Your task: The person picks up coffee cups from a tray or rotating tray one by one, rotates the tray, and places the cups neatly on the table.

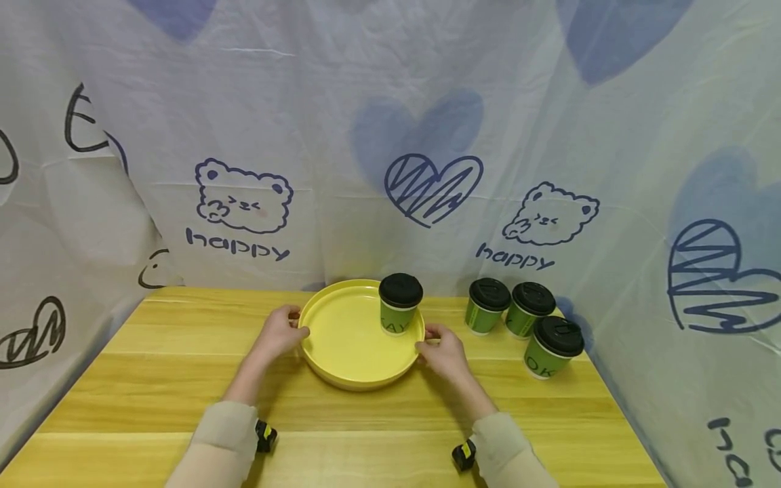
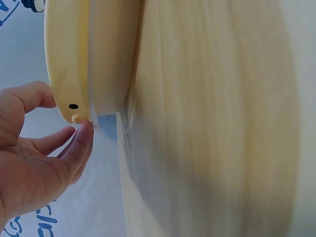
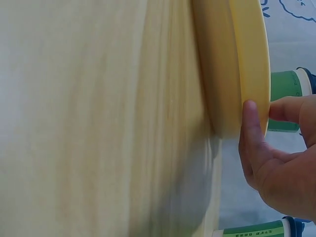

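Note:
A round yellow tray (image 1: 342,339) with a raised rim rests on the table, and a green paper cup (image 1: 396,308) with a black lid stands upright inside it at the right. My left hand (image 1: 283,332) pinches the tray's left edge, thumb over the rim and fingers at the outer wall. Opposite it, my right hand (image 1: 444,351) grips the right edge in the same way, its thumb close to the cup. In the left wrist view the tray's side (image 2: 69,64) bears a small dark oval spot. A lower section is visible beneath the tray's wall in both wrist views.
To the right of the tray stand three more lidded green cups, a left one (image 1: 487,306), a rear one (image 1: 529,310) and a front one (image 1: 552,347). The wooden table (image 1: 342,440) meets a white printed curtain (image 1: 342,203) at the back.

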### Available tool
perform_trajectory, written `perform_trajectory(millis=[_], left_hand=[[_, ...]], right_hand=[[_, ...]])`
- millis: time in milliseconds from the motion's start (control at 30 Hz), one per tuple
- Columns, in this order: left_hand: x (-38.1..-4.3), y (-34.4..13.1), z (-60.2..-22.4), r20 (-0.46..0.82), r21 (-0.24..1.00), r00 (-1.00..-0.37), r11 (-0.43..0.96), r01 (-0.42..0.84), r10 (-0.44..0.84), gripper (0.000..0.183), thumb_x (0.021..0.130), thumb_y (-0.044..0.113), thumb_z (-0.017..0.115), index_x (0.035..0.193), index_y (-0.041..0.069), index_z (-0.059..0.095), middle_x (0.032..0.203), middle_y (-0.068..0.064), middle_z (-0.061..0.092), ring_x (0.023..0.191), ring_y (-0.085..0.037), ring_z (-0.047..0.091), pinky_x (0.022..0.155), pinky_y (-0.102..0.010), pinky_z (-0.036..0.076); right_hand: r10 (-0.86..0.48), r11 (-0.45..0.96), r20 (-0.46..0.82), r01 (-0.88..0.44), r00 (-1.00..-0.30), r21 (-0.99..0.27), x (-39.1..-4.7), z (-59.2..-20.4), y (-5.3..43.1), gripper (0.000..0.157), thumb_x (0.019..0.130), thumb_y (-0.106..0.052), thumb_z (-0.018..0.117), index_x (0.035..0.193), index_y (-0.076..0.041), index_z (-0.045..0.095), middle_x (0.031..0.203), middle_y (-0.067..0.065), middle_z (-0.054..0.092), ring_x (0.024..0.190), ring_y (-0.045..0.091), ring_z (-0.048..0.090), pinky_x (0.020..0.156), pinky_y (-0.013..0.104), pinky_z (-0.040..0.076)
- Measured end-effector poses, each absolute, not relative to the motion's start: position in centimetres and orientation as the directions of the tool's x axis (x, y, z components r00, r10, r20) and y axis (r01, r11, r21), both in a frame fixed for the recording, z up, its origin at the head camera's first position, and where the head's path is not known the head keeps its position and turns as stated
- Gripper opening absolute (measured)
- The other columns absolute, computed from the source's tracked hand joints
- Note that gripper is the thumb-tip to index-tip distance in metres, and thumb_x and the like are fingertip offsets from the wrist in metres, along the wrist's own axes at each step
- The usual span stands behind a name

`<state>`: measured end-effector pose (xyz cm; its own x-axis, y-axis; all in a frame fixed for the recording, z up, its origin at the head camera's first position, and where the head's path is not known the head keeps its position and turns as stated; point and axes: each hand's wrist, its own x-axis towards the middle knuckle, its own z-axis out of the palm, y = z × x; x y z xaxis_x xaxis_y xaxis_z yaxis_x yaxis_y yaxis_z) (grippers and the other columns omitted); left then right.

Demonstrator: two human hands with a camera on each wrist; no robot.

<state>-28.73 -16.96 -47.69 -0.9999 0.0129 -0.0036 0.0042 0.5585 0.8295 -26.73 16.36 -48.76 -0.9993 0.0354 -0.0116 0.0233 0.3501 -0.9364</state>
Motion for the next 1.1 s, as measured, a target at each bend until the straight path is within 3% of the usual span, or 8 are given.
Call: perform_trajectory(millis=[267,467,733,900,1100], left_hand=[[-27.5,-16.7,-47.6,0.009,0.805,-1.000,0.593,0.021,0.022,0.066,0.088,0.006,0.065,0.143,-0.022,0.041,0.136,-0.039,0.051,0.120,-0.047,0.060,0.098,-0.050,0.056],[-27.0,-16.5,-47.5,0.027,0.742,-0.999,0.669,0.045,0.038,0.064,0.090,0.011,0.064,0.141,-0.021,0.044,0.134,-0.038,0.050,0.120,-0.045,0.056,0.106,-0.056,0.049],[-27.0,-16.6,-47.7,0.058,0.646,-0.996,0.759,0.086,0.064,0.059,0.092,0.015,0.065,0.138,-0.019,0.050,0.132,-0.036,0.052,0.126,-0.051,0.052,0.110,-0.061,0.043],[-27.2,-16.7,-47.8,0.086,0.597,-0.992,0.793,0.123,0.090,0.060,0.091,0.018,0.065,0.138,-0.017,0.051,0.133,-0.035,0.053,0.127,-0.052,0.050,0.111,-0.062,0.042],[-27.3,-17.0,-47.6,0.086,0.520,-0.989,0.841,0.148,0.121,0.061,0.091,0.022,0.067,0.135,-0.017,0.052,0.132,-0.033,0.053,0.126,-0.049,0.049,0.110,-0.062,0.043]], right_hand=[[0.006,0.347,-0.026,0.026,-1.000,-0.937,-25.8,-48.7,16.2,0.059,0.089,0.000,0.070,0.142,0.013,0.049,0.121,0.025,0.057,0.083,0.019,0.067,0.070,0.032,0.063],[-0.035,0.383,-0.023,0.008,-0.999,-0.924,-25.1,-48.4,16.2,0.067,0.086,-0.003,0.074,0.145,0.013,0.045,0.115,0.023,0.055,0.086,0.021,0.065,0.070,0.034,0.063],[-0.047,0.427,-0.010,-0.011,-0.999,-0.904,-24.7,-48.2,16.3,0.071,0.086,-0.008,0.076,0.146,0.014,0.043,0.115,0.023,0.056,0.088,0.022,0.064,0.070,0.033,0.062],[-0.017,0.469,0.033,-0.037,-0.999,-0.882,-24.7,-48.2,16.7,0.071,0.090,-0.015,0.076,0.148,0.010,0.044,0.130,0.024,0.055,0.110,0.034,0.059,0.090,0.043,0.055],[-0.013,0.410,0.114,-0.109,-0.993,-0.906,-25.1,-48.3,17.0,0.073,0.095,-0.021,0.072,0.154,0.005,0.039,0.150,0.025,0.047,0.136,0.044,0.046,0.113,0.057,0.043]])
